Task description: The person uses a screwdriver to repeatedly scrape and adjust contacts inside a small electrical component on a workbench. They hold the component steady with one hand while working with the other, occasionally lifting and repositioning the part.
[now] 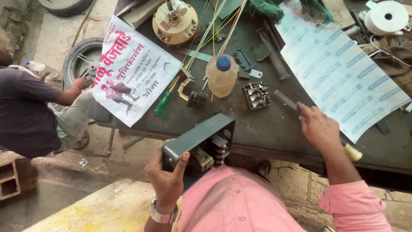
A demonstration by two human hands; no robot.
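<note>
My left hand [166,177] has its grip clamped on the dark switch box [198,144], held at the bench [274,129] edge. My right hand [318,127] lies on a file [286,100], fingers loosely spread. Farther: bottle [221,75].

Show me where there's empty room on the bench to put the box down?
The bare dark patch of bench lies between the black box in the left hand, the terminal block and the right hand. Around the plastic bottle, wires and parts crowd it.
</note>
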